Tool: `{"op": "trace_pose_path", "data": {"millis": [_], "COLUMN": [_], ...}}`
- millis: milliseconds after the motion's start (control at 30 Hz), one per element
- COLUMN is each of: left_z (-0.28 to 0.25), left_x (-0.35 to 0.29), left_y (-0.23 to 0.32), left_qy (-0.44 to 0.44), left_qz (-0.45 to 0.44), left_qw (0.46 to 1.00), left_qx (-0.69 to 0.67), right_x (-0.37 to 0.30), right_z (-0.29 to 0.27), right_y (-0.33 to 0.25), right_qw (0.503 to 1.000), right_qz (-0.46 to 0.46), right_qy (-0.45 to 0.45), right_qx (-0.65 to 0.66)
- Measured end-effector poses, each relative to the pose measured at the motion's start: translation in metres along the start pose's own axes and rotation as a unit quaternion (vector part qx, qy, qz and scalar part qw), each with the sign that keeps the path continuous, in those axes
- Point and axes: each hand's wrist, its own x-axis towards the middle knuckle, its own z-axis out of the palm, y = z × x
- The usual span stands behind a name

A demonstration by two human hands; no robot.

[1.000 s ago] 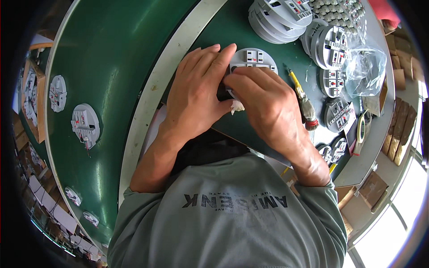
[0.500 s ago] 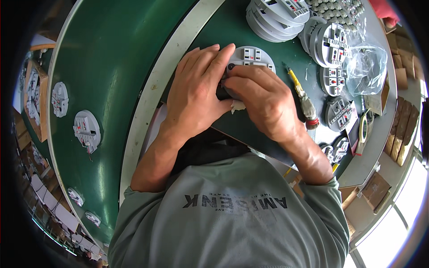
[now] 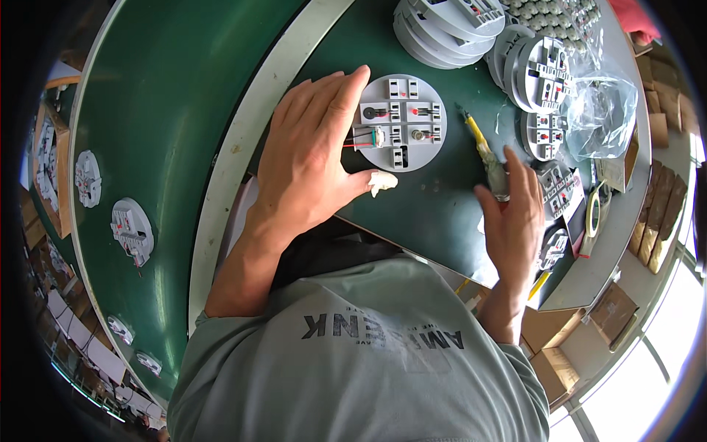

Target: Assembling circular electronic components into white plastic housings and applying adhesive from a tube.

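A round light-grey plastic base (image 3: 420, 156) lies flat on the green worktop, fitted with white slotted blocks, a black round part and a small connector with red and dark wires. At its left edge is my left hand (image 3: 311, 147), fingers stretched, thumb apart and wrapped in pale tape; whether the fingertips touch the base is hard to see. My right hand (image 3: 515, 214) hovers open at the right, thumb and fingers apart, holding nothing. Just beyond it lies a slim yellow-handled tool (image 3: 477, 136) with a thin dark tip, its wrapped rear end partly hidden by the hand.
Stacked grey bases (image 3: 442, 37) stand at the back, beside a tray of small round metallic parts (image 3: 556, 18). A clear plastic bag (image 3: 602, 114), more bases and a tape roll (image 3: 593, 214) line the right side. Other bases (image 3: 132, 230) sit on the green surface left of the pale rail.
My right hand has left the base and moved right, opening beside the yellow-handled tool. My left hand has shifted slightly left, uncovering the base's middle and its wires.
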Motion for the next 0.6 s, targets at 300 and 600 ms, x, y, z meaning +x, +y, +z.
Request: {"op": "trace_pose_path", "data": {"millis": [300,600], "left_z": [0.003,0.008], "left_x": [0.005,0.005], "left_y": [0.000,-0.008], "left_qy": [-0.018,0.008], "left_qz": [-0.002,0.004], "left_qw": [1.000,0.999], "left_qx": [0.024,0.035], "right_x": [0.014,0.050], "right_z": [0.013,0.058], "right_y": [-0.038,-0.093], "right_qw": [0.778,0.871], "right_qz": [-0.034,-0.277], "right_qy": [0.095,0.024], "right_qx": [0.620,0.405]}}
